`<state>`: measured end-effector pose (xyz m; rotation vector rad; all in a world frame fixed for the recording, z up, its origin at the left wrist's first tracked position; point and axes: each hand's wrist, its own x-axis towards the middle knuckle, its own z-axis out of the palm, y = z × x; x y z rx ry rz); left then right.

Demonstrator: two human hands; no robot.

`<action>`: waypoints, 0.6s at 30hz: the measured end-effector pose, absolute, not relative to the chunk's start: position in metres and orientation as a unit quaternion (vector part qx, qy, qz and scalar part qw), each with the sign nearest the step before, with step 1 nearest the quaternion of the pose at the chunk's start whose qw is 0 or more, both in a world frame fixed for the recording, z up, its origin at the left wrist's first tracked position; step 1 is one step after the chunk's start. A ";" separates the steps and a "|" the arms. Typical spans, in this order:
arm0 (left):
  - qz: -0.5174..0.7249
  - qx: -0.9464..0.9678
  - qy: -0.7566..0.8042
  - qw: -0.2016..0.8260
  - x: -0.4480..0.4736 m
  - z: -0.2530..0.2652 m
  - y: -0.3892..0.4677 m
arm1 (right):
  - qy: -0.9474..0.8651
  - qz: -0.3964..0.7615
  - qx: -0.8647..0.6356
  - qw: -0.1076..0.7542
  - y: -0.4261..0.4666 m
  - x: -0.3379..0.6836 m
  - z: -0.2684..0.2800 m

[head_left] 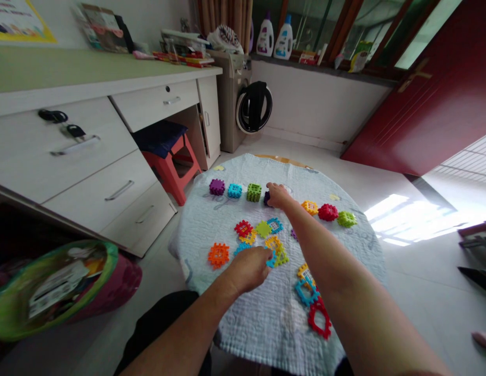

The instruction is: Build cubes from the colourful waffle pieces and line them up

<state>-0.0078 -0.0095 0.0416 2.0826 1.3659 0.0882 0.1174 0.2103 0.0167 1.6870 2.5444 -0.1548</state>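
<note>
left hand [250, 267] at blue piece [271, 259] | right hand [279, 196] at dark block [267, 199] | grips unclear

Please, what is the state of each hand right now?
Left hand: curled, at a blue piece; grip cannot be told.
Right hand: at a dark block; grip cannot be told.

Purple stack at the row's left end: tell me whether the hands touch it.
No, the purple stack stands apart, with the right hand at a dark stack and the left hand at a blue piece.
</note>
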 end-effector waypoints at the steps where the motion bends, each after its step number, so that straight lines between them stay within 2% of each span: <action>1: 0.037 0.793 0.519 0.318 -0.008 0.040 -0.009 | 0.831 -0.052 0.552 0.042 0.210 0.117 0.016; 5: 0.047 0.796 0.516 0.313 -0.012 0.035 -0.006 | 0.831 -0.058 0.553 0.017 0.207 0.120 0.022; 11: 0.074 0.787 0.537 0.296 -0.025 0.034 0.005 | 0.819 -0.063 0.560 -0.108 0.176 0.159 0.056; 14: 0.079 0.779 0.564 0.262 -0.035 0.033 0.010 | 0.801 -0.073 0.573 -0.156 0.139 0.198 0.072; 18: 0.047 0.753 0.629 0.188 -0.054 0.032 0.014 | 0.769 -0.099 0.608 -0.171 0.075 0.247 0.082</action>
